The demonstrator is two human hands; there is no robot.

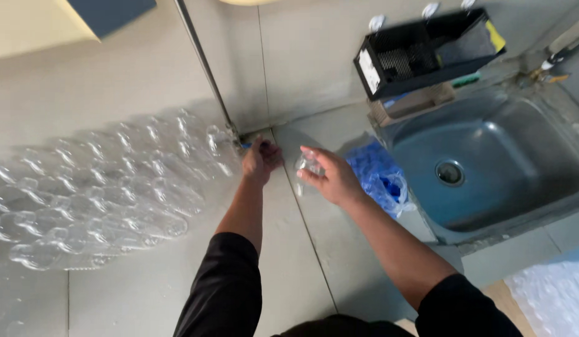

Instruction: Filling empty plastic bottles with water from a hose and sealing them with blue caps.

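Note:
Many clear plastic bottles (pixel 102 187) lie stacked in rows on the grey tiled counter (pixel 302 262) at the left. My left hand (pixel 259 160) reaches to the back corner by the wall, closed around the neck or blue cap of the nearest bottle. My right hand (pixel 327 176) hovers just to the right, holding a small clear plastic bottle (pixel 307 165) in its fingers. Both sleeves are black.
A blue plastic bag (pixel 380 175) lies beside a steel sink (pixel 489 168) on the right. A black wire rack (pixel 427 50) hangs on the wall above the sink. A metal pipe (pixel 205 68) runs down the wall. Bubble wrap (pixel 551 293) sits at lower right.

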